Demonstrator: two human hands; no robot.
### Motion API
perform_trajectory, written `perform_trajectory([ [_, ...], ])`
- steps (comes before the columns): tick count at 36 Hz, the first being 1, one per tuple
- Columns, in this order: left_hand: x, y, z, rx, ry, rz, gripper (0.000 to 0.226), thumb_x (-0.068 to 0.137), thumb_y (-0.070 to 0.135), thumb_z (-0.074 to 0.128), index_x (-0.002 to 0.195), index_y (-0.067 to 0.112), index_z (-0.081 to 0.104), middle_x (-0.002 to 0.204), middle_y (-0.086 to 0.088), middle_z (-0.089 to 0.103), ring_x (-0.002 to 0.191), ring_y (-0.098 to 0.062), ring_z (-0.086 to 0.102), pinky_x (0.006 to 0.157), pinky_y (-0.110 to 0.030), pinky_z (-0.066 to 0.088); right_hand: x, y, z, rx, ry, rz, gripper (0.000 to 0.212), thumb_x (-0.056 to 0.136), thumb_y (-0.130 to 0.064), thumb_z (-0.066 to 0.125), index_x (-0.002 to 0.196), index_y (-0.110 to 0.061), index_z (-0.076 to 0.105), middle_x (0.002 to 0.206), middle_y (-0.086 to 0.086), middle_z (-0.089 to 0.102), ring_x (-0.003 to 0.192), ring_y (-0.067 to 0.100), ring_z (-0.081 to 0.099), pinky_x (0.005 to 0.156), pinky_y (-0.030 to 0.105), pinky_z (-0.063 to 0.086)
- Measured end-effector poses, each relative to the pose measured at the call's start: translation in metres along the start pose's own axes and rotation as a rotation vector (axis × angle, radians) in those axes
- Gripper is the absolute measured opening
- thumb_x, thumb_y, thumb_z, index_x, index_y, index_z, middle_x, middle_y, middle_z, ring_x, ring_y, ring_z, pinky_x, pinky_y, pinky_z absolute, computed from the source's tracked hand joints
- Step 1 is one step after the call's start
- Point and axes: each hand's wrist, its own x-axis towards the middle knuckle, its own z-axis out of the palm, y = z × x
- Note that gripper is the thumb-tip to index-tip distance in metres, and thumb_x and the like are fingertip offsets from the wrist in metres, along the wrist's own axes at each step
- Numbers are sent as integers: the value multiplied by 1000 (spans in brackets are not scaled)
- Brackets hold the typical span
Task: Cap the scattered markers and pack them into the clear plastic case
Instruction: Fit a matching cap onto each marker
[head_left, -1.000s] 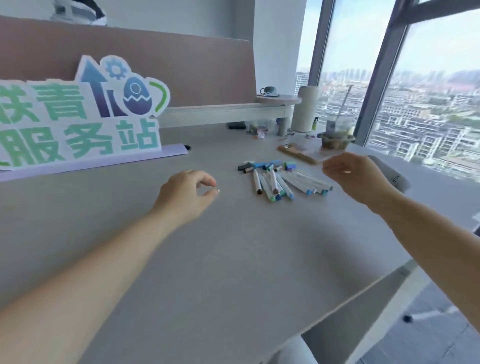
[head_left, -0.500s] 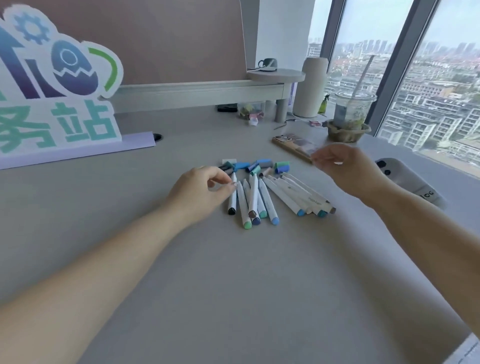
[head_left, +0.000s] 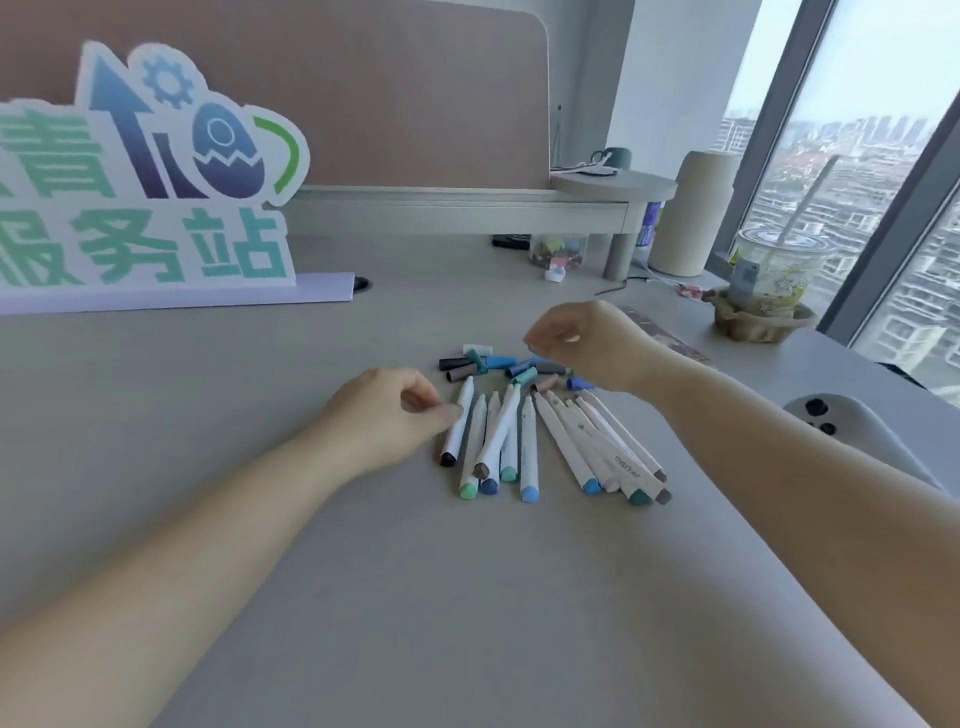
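Pale grey desk beside a tall city-view window, a white cut-out sign with green and blue lettering at its far left, and mid-desk a fan of white-barrelled markers with coloured ends. Our left hand, fingers curled, touches the leftmost, black-ended marker, though we cannot tell whether it grips; our right hand hangs curled above the loose grey, blue and teal caps just beyond the markers, and we cannot tell whether it holds anything.
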Motion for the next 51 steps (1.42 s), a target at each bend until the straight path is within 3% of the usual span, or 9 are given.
perform_trajectory([
  [3,-5,2,3,40,-23,-26,26,72,54,71,88,35,63,102,14,61,98,-8,57,80,-25,44,16,-10,10,-57,-66,-100,21,93,-17,53,107,-19,68,106,-7,67,97,12,63,87,25,50],
  [8,-11,10,2,92,-25,-63,13,75,34,69,84,34,60,103,11,60,95,-10,57,79,-25,45,44,-20,27,-176,-108,-217,21,93,-20,54,108,-19,69,109,-4,68,100,15,61,84,24,45],
  [13,-17,6,0,216,75,-98,14,78,38,67,75,35,53,103,9,56,93,-14,55,73,-25,41,64,-29,39,-336,-128,-303,20,91,-21,53,100,-25,71,107,-4,67,102,18,57,88,34,50],
  [18,-24,-1,-3,276,157,-113,11,86,39,63,81,33,54,91,11,47,87,-16,51,68,-28,38,75,-37,40,-421,-122,-388,15,88,-27,59,95,-33,70,105,-4,67,106,17,53,79,28,41],
  [21,-27,-6,-7,304,209,-108,9,89,38,59,84,32,55,97,9,52,90,-17,52,71,-30,41,77,-44,39,-493,-129,-457,15,88,-28,60,99,-33,69,107,-4,66,109,17,51,78,26,33],
  [29,-42,-25,-16,213,379,-65,3,90,32,60,91,32,57,93,16,64,84,-15,58,67,-28,42,75,-48,47,-566,-139,-473,17,85,-26,61,101,-31,65,108,-2,63,109,20,49,80,30,36],
  [36,-43,-19,-13,-62,456,61,6,85,28,68,85,30,62,85,12,63,83,-7,55,80,-33,47,38,-30,28,-116,-24,-358,15,91,-27,58,101,-16,60,98,0,68,93,21,61,85,39,50],
  [42,-43,4,-2,-266,520,137,8,83,22,71,84,28,65,83,14,66,76,-8,55,72,-20,42,-14,-1,7,156,52,-284,5,87,-25,65,92,-25,65,89,-8,66,81,2,59,74,17,49],
  [51,-41,26,9,-453,581,103,10,84,18,70,85,26,65,82,7,67,70,-10,56,60,-12,41,-24,-2,4,391,110,-259,13,84,-17,70,92,-26,65,91,-1,66,75,1,58,53,4,45],
])
